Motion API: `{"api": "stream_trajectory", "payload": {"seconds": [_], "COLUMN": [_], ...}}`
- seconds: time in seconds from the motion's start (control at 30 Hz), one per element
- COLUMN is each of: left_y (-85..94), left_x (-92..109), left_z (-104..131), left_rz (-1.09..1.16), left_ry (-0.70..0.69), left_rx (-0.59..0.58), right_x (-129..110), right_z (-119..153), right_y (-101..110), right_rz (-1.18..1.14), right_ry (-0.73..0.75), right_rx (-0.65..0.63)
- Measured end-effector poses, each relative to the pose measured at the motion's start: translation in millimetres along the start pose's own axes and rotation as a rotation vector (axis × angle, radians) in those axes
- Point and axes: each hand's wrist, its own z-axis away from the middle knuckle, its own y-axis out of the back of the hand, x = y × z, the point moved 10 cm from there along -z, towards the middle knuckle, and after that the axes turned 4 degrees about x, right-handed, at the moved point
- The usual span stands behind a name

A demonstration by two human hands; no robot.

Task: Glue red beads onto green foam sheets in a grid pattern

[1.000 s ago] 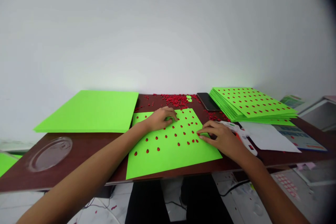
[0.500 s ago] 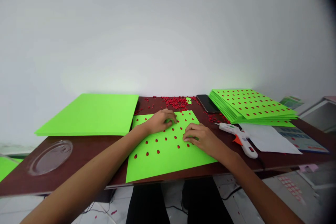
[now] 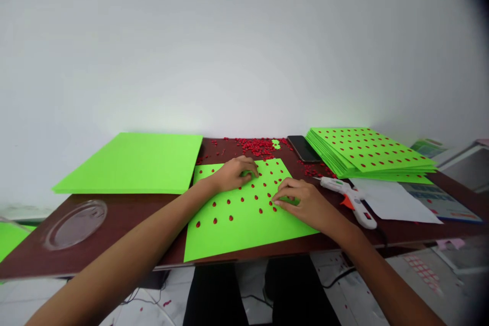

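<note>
A bright green sheet [image 3: 244, 234] dotted with small red pieces lies at the table's front middle. My left hand [image 3: 237, 174] rests on its upper part, fingers curled; whether they hold anything is too small to see. Over the right part of the sheet is my right hand [image 3: 301, 201], thumb and index fingertip pinched close to a red piece [image 3: 271, 202]. Loose red pieces [image 3: 257, 147] are heaped behind the sheet, with small green cut-outs [image 3: 275, 144] among them.
Plain green sheets [image 3: 133, 163] are stacked left, dotted ones [image 3: 374, 150] right. A black phone [image 3: 303, 148], a white glue gun [image 3: 355, 201] and white paper [image 3: 395, 201] lie rightward. A clear plastic lid [image 3: 76, 224] is front left on the brown table [image 3: 126, 214].
My right hand has shifted slightly right and its index finger and thumb have drawn back, uncovering red pieces on the sheet. My left hand keeps its place. The view has moved slightly.
</note>
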Motion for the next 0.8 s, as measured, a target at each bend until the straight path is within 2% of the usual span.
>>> {"api": "stream_trajectory", "payload": {"seconds": [0.37,0.57,0.8], "left_y": [0.0,-0.6,-2.0], "left_x": [1,2,0], "left_z": [1,1,0], "left_rz": [-0.012,-0.016,-0.005], "left_ry": [-0.010,-0.011,-0.011], "left_rx": [-0.002,-0.002,0.004], "right_x": [-11,-14,-15], "right_z": [-21,-22,-23], "right_y": [-21,-23,-24], "right_rz": [0.031,0.022,-0.023], "right_ry": [-0.006,0.008,-0.048], "right_rx": [-0.139,-0.164,-0.163]}}
